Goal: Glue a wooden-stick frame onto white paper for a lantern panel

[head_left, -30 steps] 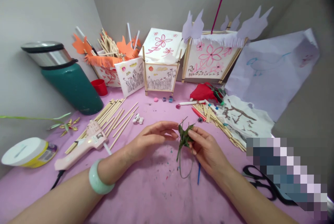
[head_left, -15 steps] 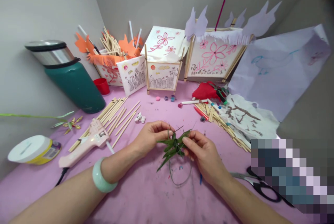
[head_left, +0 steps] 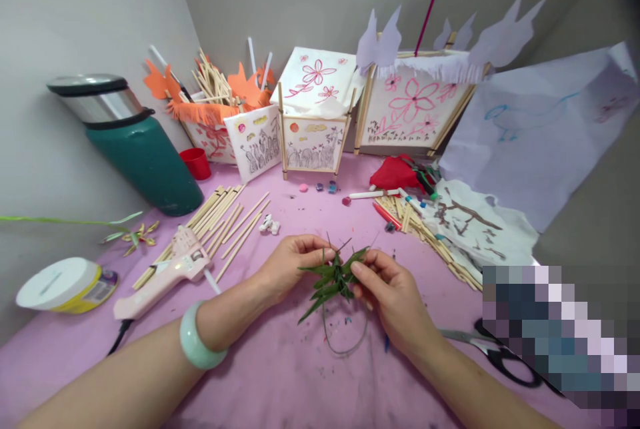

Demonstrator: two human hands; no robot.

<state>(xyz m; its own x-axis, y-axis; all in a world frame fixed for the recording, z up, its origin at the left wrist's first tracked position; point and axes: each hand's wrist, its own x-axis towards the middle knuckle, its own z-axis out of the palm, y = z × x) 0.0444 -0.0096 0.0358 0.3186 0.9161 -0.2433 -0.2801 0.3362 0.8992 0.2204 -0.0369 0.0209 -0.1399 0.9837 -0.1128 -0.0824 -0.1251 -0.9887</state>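
Note:
Between my hands is a knotted green leaf figure (head_left: pixel 329 282) with pointed blades sticking out to the left and thin dark stems at its top. A thin strand loops down below it. My left hand (head_left: pixel 296 261) pinches its upper left side between thumb and fingers. On the other side my right hand (head_left: pixel 387 282) grips the figure's right edge, thumb on top. The fingertips of the right hand are partly hidden behind the leaves. A pale green bangle (head_left: pixel 193 339) circles my left wrist. The figure is held just over the pink tabletop (head_left: pixel 280 376).
Left are a glue gun (head_left: pixel 170 272), wooden sticks (head_left: pixel 240 236), a white-lidded tub (head_left: pixel 65 286) and a teal bottle (head_left: pixel 145 162). Paper lanterns (head_left: pixel 315 129) stand at the back. Scissors (head_left: pixel 500 352) lie right, below a pile of flat strips (head_left: pixel 440 249).
Both hands stay almost in place on the leaf figure, whose left blades have shifted slightly. The whole view has moved a little.

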